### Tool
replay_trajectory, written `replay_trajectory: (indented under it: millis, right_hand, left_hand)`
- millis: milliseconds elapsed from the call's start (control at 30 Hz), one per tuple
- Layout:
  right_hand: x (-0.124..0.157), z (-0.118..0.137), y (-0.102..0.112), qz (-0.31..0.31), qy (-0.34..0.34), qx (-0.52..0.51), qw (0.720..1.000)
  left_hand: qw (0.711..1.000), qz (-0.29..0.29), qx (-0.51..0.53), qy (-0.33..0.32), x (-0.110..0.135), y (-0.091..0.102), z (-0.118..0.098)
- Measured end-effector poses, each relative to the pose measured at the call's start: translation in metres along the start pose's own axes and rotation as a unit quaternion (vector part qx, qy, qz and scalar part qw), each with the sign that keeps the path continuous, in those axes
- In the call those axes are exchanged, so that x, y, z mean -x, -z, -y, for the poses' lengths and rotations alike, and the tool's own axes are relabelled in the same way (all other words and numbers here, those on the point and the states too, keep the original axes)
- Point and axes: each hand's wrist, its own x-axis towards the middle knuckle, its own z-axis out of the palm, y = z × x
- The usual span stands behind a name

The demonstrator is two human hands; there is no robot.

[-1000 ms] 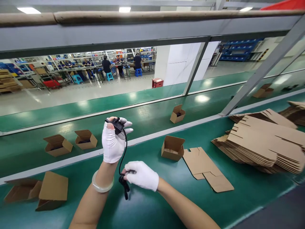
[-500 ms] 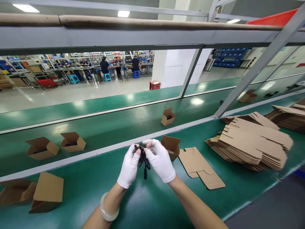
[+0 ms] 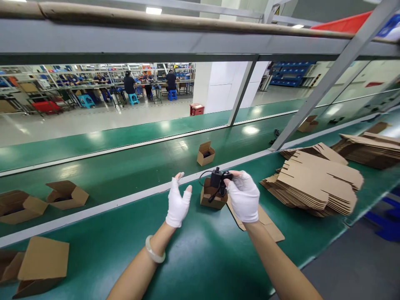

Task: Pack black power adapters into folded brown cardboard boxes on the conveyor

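Observation:
My right hand (image 3: 243,196), in a white glove, is shut on a black power adapter (image 3: 215,179) with a coiled black cable (image 3: 204,177). The adapter hangs just over a small open cardboard box (image 3: 213,198), and its cable dangles against the box's near side. My left hand (image 3: 178,204), also gloved in white, stands open and apart from the box, holding nothing. A jade-like bangle (image 3: 155,249) circles my left wrist. Below my right hand lies a flat cardboard blank (image 3: 264,221).
A tall stack of die-cut cardboard blanks (image 3: 312,179) sits to the right on the green conveyor belt (image 3: 200,258). Several open boxes (image 3: 66,195) stand on the farther belt. A grey metal rail (image 3: 125,37) crosses above, with seated workers far beyond.
My hands have moved apart. The left has let go of the cable and opened, while the right has carried the adapter rightward over the box. The whole view has shifted left.

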Motion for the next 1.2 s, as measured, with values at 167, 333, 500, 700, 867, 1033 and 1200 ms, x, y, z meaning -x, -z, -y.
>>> replay_trajectory:
  millis: [167, 333, 500, 700, 867, 1033, 1200]
  right_hand:
    - [-0.001, -0.049, 0.015, 0.032, 0.115, 0.13, 0.984]
    - [0.0, -0.074, 0.026, 0.299, 0.228, 0.22, 0.9]
    - [-0.004, -0.082, 0.033, 0.281, 0.208, 0.242, 0.905]
    - [-0.006, -0.075, 0.038, 0.148, 0.086, 0.322, 0.931]
    - [-0.016, -0.059, 0.039, 0.253, 0.008, 0.4, 0.881]
    - [-0.02, -0.05, 0.019, 0.452, -0.006, 0.44, 0.776]
    - [-0.013, -0.04, 0.013, 0.486, 0.02, 0.424, 0.764]
  left_hand:
    - [0.986, 0.136, -0.038, 0.092, -0.013, -0.054, 0.044]
    - [0.977, 0.191, -0.026, 0.088, -0.016, -0.071, 0.063]
    - [0.971, 0.227, -0.005, 0.068, -0.04, -0.075, 0.072]
    - [0.959, 0.278, 0.036, 0.04, -0.067, -0.108, 0.072]
    - [0.971, 0.235, 0.04, 0.017, -0.041, -0.114, 0.077]
    - [0.978, 0.207, 0.033, -0.002, -0.01, -0.102, 0.077]
    - [0.98, 0.198, 0.026, -0.018, -0.003, -0.087, 0.078]
